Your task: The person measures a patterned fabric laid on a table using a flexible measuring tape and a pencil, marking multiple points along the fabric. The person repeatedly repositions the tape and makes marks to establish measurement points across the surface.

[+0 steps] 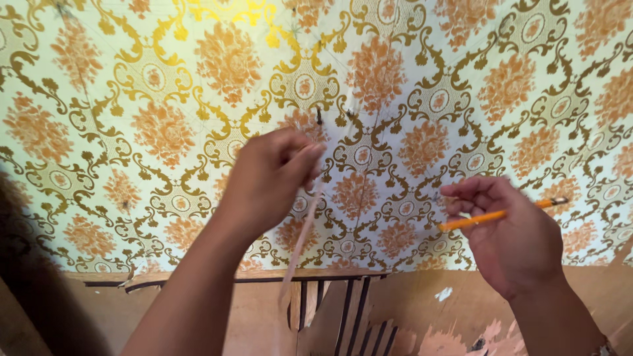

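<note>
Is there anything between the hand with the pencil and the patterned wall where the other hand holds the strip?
Nothing visible does. The right hand holds the orange pencil in open space before the patterned wall. The left hand pinches a thin pale strip, blurred, off to the side near two small dark nails, not across the pencil's path.

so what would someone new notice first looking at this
The patterned wallpaper, pale with orange flowers and gold scrolls, fills most of the view, above broken brown panelling along the bottom. In front of it, the left hand pinches the top of a thin pale strip hanging down at centre. At right, the right hand holds an orange pencil pointing sideways.
</note>
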